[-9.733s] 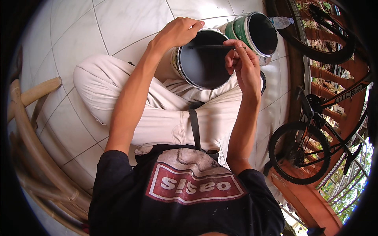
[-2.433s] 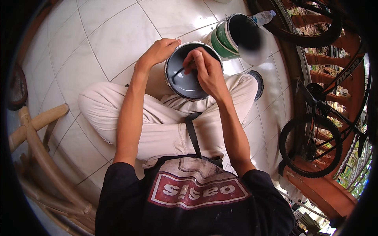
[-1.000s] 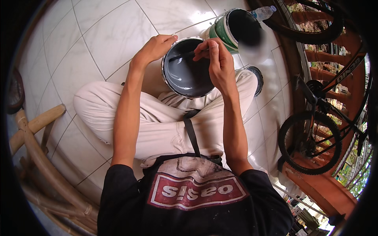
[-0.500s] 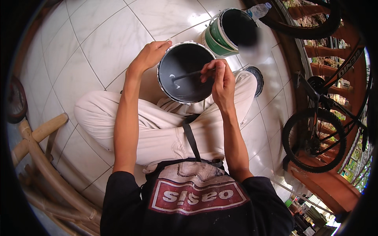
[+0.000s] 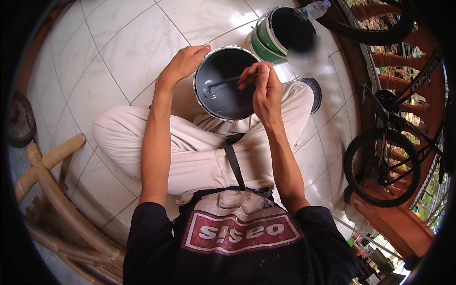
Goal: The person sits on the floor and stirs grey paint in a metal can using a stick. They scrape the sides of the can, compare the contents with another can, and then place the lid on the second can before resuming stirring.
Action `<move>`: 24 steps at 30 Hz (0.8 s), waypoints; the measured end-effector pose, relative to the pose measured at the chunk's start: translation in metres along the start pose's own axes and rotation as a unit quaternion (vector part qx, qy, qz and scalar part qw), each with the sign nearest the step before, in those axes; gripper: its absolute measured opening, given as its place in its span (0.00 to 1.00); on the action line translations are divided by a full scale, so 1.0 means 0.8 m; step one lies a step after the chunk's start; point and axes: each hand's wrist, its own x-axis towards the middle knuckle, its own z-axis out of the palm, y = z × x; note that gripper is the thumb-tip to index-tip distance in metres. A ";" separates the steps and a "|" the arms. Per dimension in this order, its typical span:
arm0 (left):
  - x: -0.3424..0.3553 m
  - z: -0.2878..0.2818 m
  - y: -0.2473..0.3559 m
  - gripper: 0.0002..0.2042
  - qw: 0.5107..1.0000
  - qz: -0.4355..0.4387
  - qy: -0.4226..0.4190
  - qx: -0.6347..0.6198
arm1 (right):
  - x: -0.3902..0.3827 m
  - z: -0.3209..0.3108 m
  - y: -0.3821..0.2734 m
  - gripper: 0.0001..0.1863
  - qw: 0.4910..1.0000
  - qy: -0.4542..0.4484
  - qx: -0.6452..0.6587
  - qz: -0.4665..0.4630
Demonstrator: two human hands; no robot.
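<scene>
A round paint bucket (image 5: 195, 88) with a paint-smeared pale rim stands in front of my crossed legs. Dark grey paint (image 5: 225, 105) fills its inside, with glossy ripples. My left hand (image 5: 182, 66) grips the rim at its left side, the thumb along the edge and the other fingers mostly hidden. Over the right part of the opening, my right hand (image 5: 267, 97) is closed round a thin dark stirring stick (image 5: 227, 82). The stick slants left, its lower end in the paint where the surface swirls.
A second bucket (image 5: 259, 46), green and white with a dark inside, stands beyond at the right. Close by are a dark round lid (image 5: 311, 95) and a clear plastic bottle (image 5: 314, 10). A bicycle (image 5: 381, 178) leans along the right; a bamboo chair (image 5: 71, 209) stands at left.
The stick's lower end has moved slightly away from me through the paint, and the ripples have changed shape. My right hand has shifted a little with it; my left hand stays at the rim.
</scene>
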 end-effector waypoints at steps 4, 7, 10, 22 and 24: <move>0.003 0.001 -0.001 0.25 1.000 -0.007 0.002 0.002 | -0.004 0.005 0.001 0.20 0.998 -0.054 0.028 0.004; 0.002 0.001 0.000 0.25 1.000 -0.004 0.000 0.009 | -0.005 0.009 0.006 0.19 0.994 -0.022 0.102 0.031; 0.003 -0.004 0.003 0.26 0.999 -0.018 -0.023 0.031 | 0.005 0.008 -0.004 0.19 0.996 -0.009 -0.073 -0.054; 0.001 0.003 -0.001 0.25 1.000 0.004 0.004 0.000 | 0.010 0.004 0.008 0.21 0.995 0.011 0.095 0.006; 0.001 0.000 0.005 0.25 1.000 -0.009 -0.010 0.011 | 0.012 0.000 0.009 0.20 0.997 0.056 0.012 -0.046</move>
